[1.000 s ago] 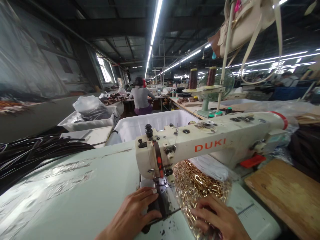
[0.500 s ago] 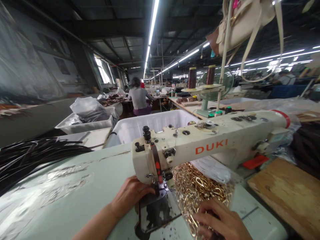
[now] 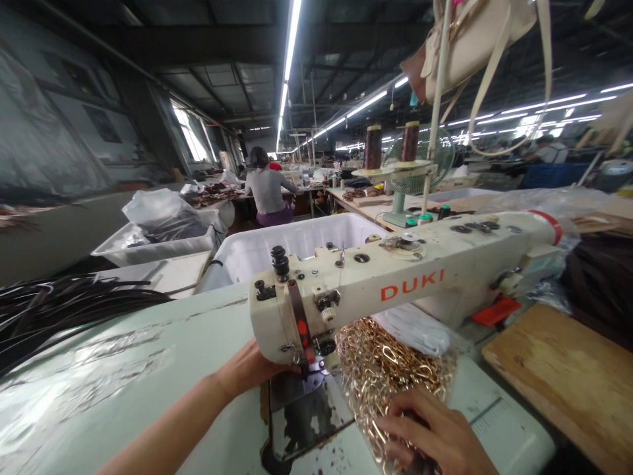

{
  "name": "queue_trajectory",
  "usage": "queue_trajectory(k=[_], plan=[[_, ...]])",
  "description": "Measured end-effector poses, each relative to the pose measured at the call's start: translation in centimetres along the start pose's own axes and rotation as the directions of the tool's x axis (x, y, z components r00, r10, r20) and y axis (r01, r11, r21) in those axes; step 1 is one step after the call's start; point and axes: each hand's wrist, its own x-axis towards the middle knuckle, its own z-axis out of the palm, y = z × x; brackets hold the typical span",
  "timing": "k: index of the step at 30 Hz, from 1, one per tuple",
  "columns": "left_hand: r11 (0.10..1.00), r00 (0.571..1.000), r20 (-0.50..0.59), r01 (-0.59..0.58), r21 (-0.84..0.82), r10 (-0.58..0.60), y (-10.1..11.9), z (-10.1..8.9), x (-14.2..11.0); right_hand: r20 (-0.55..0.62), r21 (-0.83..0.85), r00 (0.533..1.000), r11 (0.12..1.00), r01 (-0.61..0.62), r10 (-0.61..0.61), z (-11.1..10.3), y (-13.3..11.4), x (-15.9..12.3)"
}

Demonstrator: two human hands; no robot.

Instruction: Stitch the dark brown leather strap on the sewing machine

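Since a second ago the left hand (image 3: 247,369) has slid forward from the worn black plate (image 3: 309,414) up under the head of the sewing machine (image 3: 395,284), and its fingers are now hidden behind the machine's end, so whether they are open or closed on anything cannot be told. Over the same second the right hand (image 3: 435,435) has hardly shifted; it lies flat, fingers spread and slightly curled, pressing down on the near end of the clear bag of gold chain (image 3: 390,369).

That bag lies on the pale green table (image 3: 123,369) just to the right of the needle area, running from beneath the machine arm, which bears the red word DUKI, down to the right hand, and touching the black plate's right edge. The left hand sits on the plate's far left corner, beside the presser foot (image 3: 309,369).

A heap of black straps (image 3: 59,310) lies at the table's far left edge, well apart from both hands. A white tub (image 3: 291,244) stands behind the machine, and a bare wooden board (image 3: 568,376) lies to the right. Two brown thread cones (image 3: 373,146) stand beyond the machine, and a cream handbag (image 3: 475,39) hangs above them. Farther off, a person (image 3: 267,191) sits at another table, back turned
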Motion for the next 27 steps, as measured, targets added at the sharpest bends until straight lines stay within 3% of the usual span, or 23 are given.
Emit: queue_trajectory(k=[11,16,21,27], plan=[[0.985,0.999,0.028,0.037,0.167,-0.042,2.2,0.3,-2.4,0.066,0.065,0.998,0.998,-0.026,0.022,-0.5,-0.2,0.1],[0.967,0.995,0.104,-0.025,0.252,-0.001,2.9,-0.2,-3.0,0.121,0.088,0.991,0.993,-0.074,0.063,-1.0,-0.7,0.3],[0.932,0.988,0.153,-0.071,0.355,0.017,3.1,-0.5,-3.4,0.094,0.111,0.993,0.991,-0.08,0.069,-1.2,-1.1,0.6],[0.843,0.983,0.164,-0.015,0.537,-0.086,4.4,0.9,-4.8,0.075,0.097,0.994,0.992,-0.083,0.076,-1.2,-1.4,0.8]])
